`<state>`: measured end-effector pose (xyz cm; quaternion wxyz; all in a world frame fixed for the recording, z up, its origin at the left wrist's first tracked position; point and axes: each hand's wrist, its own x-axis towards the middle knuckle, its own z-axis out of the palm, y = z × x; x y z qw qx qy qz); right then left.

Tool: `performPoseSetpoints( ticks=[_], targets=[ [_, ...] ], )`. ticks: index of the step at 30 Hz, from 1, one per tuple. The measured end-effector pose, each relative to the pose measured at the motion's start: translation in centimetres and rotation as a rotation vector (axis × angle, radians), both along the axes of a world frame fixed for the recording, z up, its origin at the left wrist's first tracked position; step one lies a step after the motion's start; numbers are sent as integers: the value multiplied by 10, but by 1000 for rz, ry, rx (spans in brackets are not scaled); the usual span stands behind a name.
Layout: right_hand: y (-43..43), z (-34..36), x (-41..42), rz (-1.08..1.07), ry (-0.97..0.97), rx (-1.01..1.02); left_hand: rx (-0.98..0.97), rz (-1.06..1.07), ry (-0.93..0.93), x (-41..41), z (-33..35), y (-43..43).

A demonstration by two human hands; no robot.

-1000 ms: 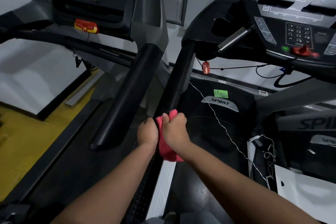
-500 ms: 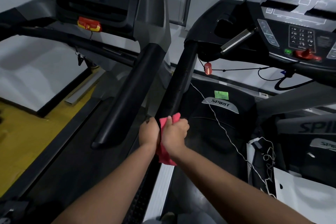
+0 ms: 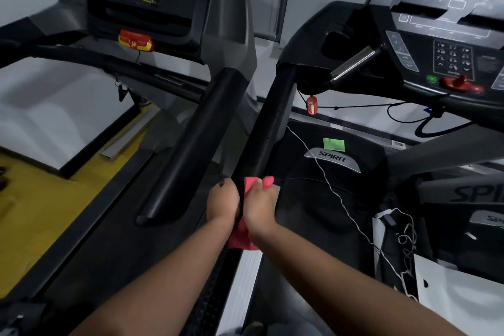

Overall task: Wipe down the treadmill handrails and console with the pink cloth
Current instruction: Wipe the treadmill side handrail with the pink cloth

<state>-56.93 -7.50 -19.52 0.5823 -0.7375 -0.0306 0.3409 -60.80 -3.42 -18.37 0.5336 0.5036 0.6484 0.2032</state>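
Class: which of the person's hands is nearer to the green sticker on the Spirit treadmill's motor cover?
Right. The right hand, gripping the pink cloth, is on the handrail's sticker side; the left hand is on the rail's far side from the green sticker.

Floor: a yellow floor [image 3: 41,213] fills the left edge, beside a white wall panel [image 3: 54,106].
Floor trim: a grey metal strip [image 3: 128,136] lies tilted where yellow meets white.
Motor cover: a black motor cover [image 3: 362,150] bears a silver SPIRIT badge [image 3: 332,160], with a green sticker [image 3: 333,144] just above it.
Safety clip: a red clip [image 3: 311,105] hangs on a black cord.
Cord: a thin white cord [image 3: 340,199] trails across the cover toward a tangle of cables [image 3: 406,240].
Lower right: a white sheet [image 3: 463,294] lies beside the tangle.
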Motion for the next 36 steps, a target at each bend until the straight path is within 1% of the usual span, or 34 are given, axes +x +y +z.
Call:
performPoseSetpoints(
  ticks=[1,2,4,7,9,10,11,13,16,17,19,21,23,25,28,29,30,33,36],
  targets=[
    [-1,4,3,16,-70,-5,0,0,-4,0,-1,0],
    [-1,9,5,24,-94,7,2,2,-6,0,-1,0],
    [0,7,12,22,-66,36,2,13,-8,1,-1,-1],
    [8,-14,14,1,150,63,-19,38,-31,1,-2,-3],
    [13,-47,17,-20,232,54,-11,30,-25,1,-2,-3],
    [14,-53,17,-24,249,48,-8,30,-18,1,-1,-2],
    [10,-40,14,-10,251,36,-8,35,-16,1,-1,-2],
    [5,-11,13,44,189,39,-1,43,-11,2,0,-2],
    [7,-3,21,57,115,96,16,97,-15,2,-1,-4],
    [7,-3,23,34,146,119,15,130,-22,1,-2,-5],
    [6,-3,24,6,340,188,5,144,-6,1,-3,-5],
    [0,-1,25,51,494,182,-3,143,0,1,-4,-4],
    [-5,0,26,84,487,95,1,148,-5,2,-5,-4],
    [-4,7,28,110,411,36,19,137,6,2,-6,-3],
    [1,11,36,96,351,89,33,124,6,2,-10,-2],
    [1,14,36,87,363,118,33,126,4,2,-11,-1],
    [0,14,37,86,410,146,33,127,0,2,-12,-1],
    [-1,6,35,43,630,275,28,110,-6,2,-14,-1],
    [2,-13,31,12,723,271,27,101,-5,1,-12,0]
  ],
)
